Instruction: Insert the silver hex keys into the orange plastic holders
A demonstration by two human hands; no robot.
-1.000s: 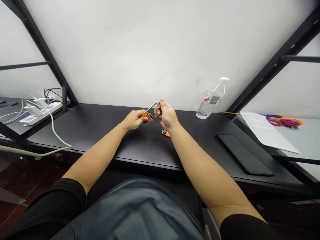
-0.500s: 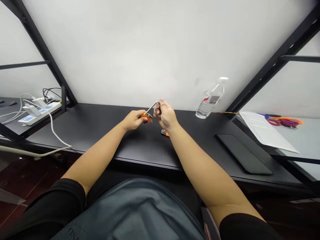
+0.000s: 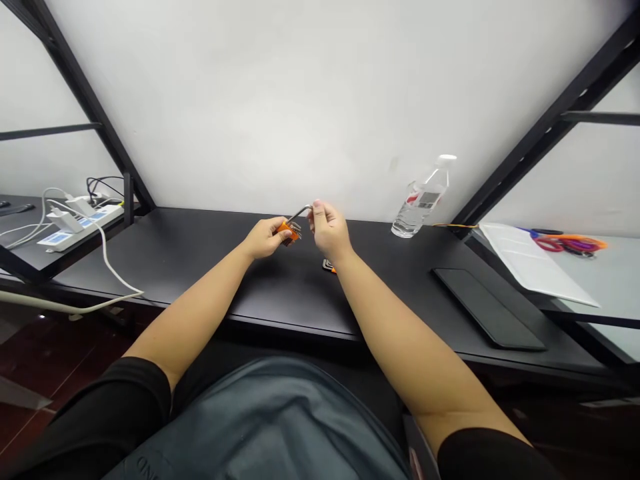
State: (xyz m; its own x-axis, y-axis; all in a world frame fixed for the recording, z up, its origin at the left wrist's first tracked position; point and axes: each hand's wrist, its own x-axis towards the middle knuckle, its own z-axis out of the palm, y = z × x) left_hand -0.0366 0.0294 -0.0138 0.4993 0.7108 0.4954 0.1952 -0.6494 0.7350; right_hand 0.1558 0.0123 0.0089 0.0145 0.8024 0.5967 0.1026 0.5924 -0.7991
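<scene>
- The orange hex-key holder [image 3: 289, 231] is held above the table [image 3: 170, 257], left of the middle, with several smaller keys bunched at its right side.
- The left hand [image 3: 264, 239] is closed around the holder, thumb pressed along the orange body.
- The right hand [image 3: 326, 228] pinches the bent far end of the large L-shaped hex key [image 3: 299, 214], whose other end meets the holder.
- The holder looks like light, firm plastic, probably made heavier by its steel; best gripped by the orange body, clear of the key ends.
- The key should be rigid, hard to damage and rather slick, so the bend seems the surest place to pinch.
- Compared with half a second ago, the right hand sits a little farther left and its fingers have turned, showing more of its back.
- The holder has shifted slightly left, and the key slopes less steeply, with a shorter length showing.
- The water bottle [image 3: 419, 205] at far right stands as it did.
</scene>
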